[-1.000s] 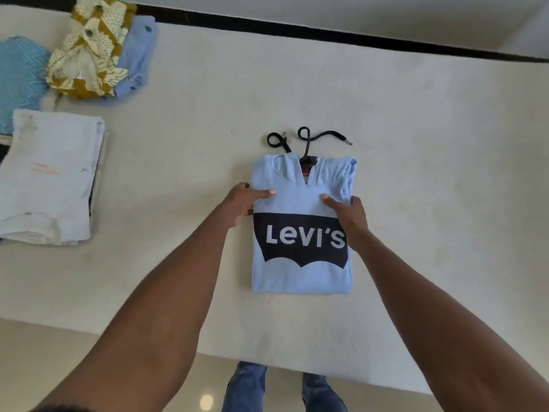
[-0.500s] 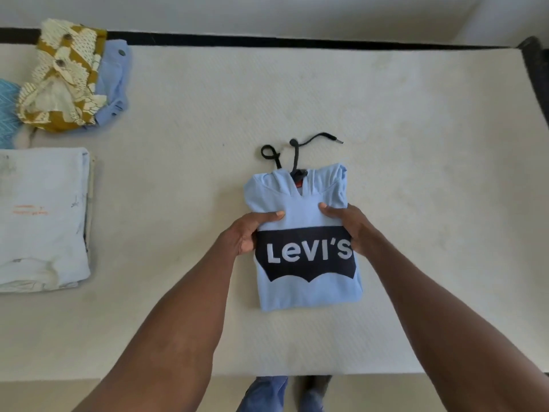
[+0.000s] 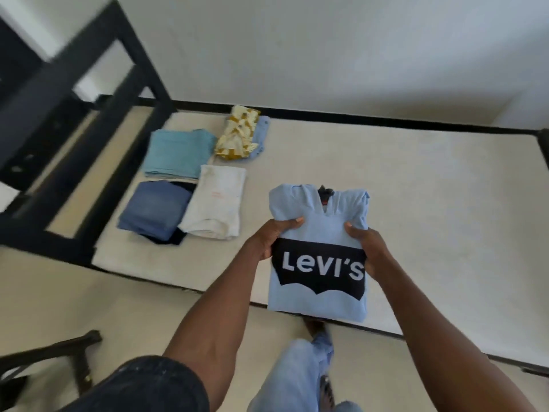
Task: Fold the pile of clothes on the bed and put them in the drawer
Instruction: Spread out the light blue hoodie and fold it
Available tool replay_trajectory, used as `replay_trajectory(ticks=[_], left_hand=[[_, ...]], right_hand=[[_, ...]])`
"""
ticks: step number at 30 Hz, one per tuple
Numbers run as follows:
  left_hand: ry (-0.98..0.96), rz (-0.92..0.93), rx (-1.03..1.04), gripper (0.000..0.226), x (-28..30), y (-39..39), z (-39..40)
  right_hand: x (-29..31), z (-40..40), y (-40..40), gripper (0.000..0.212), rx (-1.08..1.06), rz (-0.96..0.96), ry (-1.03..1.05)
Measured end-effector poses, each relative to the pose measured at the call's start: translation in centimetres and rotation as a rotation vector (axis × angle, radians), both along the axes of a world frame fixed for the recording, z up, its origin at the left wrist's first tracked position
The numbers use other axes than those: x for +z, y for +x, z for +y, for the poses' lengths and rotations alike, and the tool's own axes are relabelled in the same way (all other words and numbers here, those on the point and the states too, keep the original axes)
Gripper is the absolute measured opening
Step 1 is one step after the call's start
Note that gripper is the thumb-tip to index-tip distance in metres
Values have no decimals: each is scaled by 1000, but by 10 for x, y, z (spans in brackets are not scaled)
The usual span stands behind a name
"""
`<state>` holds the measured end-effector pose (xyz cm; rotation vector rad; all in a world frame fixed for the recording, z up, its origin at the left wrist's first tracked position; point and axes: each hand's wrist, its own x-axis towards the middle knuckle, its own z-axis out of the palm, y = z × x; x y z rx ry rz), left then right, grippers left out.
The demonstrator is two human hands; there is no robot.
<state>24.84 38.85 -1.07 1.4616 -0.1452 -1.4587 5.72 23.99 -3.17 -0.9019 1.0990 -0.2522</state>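
Note:
A folded light-blue hoodie [image 3: 319, 212] with a dark "Levi's" logo is lifted off the bed [image 3: 401, 188], held flat in front of me. My left hand [image 3: 271, 237] grips its left edge and my right hand [image 3: 367, 248] grips its right edge, thumbs on top. On the bed's left part lie folded clothes: a teal stack [image 3: 176, 154], a yellow patterned piece [image 3: 237, 133] over a pale blue one, folded blue jeans [image 3: 154, 206] and a white folded garment [image 3: 217, 200]. No drawer is in view.
A black bed frame end [image 3: 98, 114] rises at the left. A dark wooden chair part [image 3: 53, 355] stands on the floor at lower left. My jeans leg and foot [image 3: 309, 352] are on the floor by the bed's near edge. A white wall runs behind the bed.
The hoodie lay on the bed with my hands on its sides; now both hands have picked it up. My view has turned left, and the drawstrings no longer show.

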Motion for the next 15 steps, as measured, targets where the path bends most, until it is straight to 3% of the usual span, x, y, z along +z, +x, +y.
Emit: replay_trajectory(ticks=[4, 10, 15], left_hand=[[-2, -63, 78, 70, 58, 8, 79], [-21, 10, 138, 29, 94, 54, 157], [-10, 37, 148, 42, 76, 137, 171]], right_hand=[[48, 74, 20, 34, 5, -42, 21], [86, 129, 80, 30, 66, -28, -3], [71, 138, 169, 41, 84, 13, 35]])
